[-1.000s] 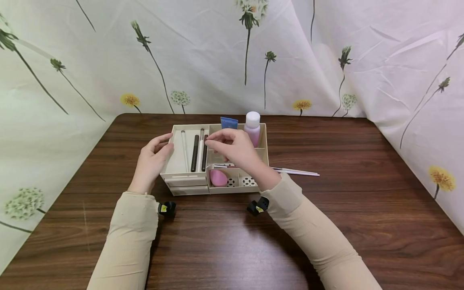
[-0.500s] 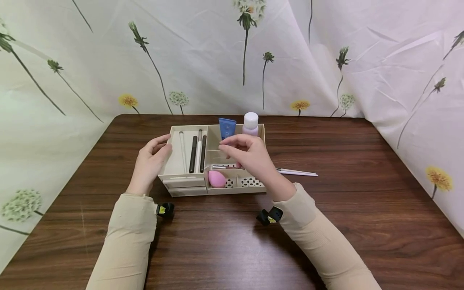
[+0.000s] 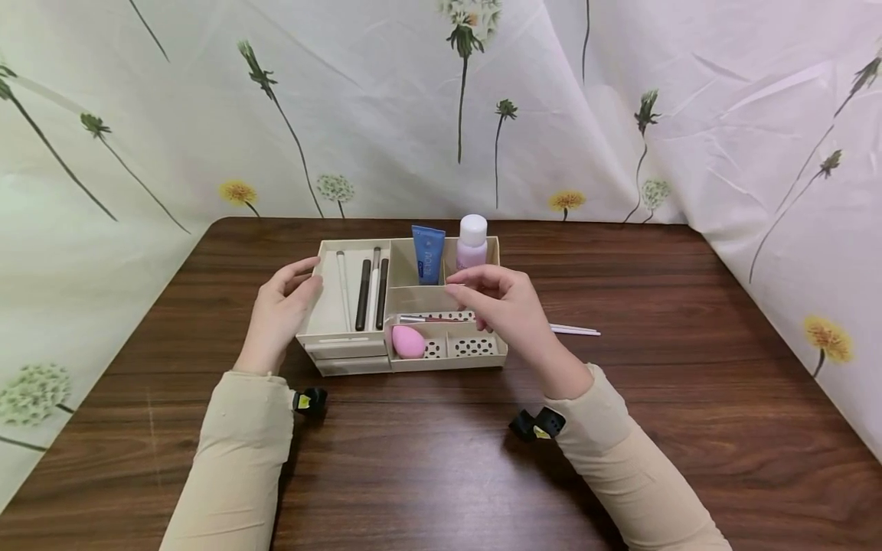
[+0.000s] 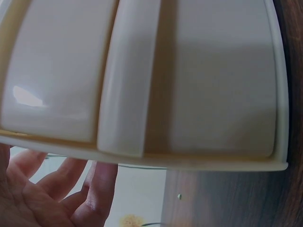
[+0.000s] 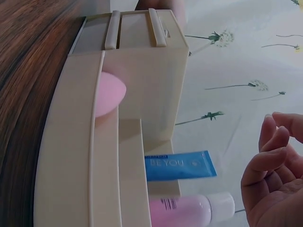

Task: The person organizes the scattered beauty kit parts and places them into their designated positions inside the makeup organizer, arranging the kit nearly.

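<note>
My left hand [image 3: 279, 314] rests against the left side of a cream makeup organizer [image 3: 329, 310]; in the left wrist view its fingers [image 4: 101, 191] reach along that wall beside the drawers. Over the organizer's right part hovers my right hand [image 3: 506, 310], fingers loosely bent, nothing visible in them. The top left tray bears two dark pens [image 3: 363, 295], a white-handled brush [image 3: 374, 295] and a pale thin stick [image 3: 343, 283]. A blue tube [image 3: 429, 256] and a lilac bottle [image 3: 472, 249] stand at the back. A pink makeup sponge [image 3: 409, 342] sits in front, below a brush [image 3: 413, 319] lying crosswise.
White thin handles [image 3: 575, 330] stick out to the right of the organizer, partly hidden behind my right hand. The dark wooden table [image 3: 413, 474] extends all around. Behind it hangs a white cloth [image 3: 386, 99] with a dandelion print.
My right hand has moved right and toward me, away from the pens in the tray, uncovering the blue tube and the front compartments. My left hand stays at the organizer's side.
</note>
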Available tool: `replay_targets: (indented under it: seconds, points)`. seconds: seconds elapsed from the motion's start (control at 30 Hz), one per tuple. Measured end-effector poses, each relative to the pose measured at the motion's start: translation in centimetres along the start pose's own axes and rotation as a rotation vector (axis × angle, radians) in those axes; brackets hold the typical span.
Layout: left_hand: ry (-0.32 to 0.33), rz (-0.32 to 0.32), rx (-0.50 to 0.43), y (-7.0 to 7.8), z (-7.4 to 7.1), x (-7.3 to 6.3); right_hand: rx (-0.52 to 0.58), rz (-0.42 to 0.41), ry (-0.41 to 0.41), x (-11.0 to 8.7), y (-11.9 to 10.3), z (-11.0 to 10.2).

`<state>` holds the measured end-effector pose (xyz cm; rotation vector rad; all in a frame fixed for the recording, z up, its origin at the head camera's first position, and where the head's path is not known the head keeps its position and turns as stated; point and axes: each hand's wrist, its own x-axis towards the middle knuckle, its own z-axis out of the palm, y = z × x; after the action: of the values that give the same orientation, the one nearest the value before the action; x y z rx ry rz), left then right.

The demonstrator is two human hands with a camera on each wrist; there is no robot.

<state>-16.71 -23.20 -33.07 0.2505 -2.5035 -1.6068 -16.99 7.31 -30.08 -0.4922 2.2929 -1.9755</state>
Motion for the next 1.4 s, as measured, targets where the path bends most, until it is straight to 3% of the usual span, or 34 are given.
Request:
replay_targets:
  seconds: [0.23,0.77,1.23,1.4]
  points:
    - [0.009,0.004,0.008,0.0,-0.1,0.0,-0.043,-0.004,0.033,-0.6,0.4,-1.9]
    - [0.008,0.002,0.014,0.4,-0.3,-0.2,-0.021,0.023,0.116,-1.5,0.5,-6.6]
    - [0.013,-0.004,0.006,0.3,-0.2,-0.2,-0.234,0.119,0.06,-0.6,1.0,-9.6]
    - [0.004,-0.008,0.005,0.3,-0.1,-0.1,-0.249,0.144,0.041,-0.4,1.2,-10.0]
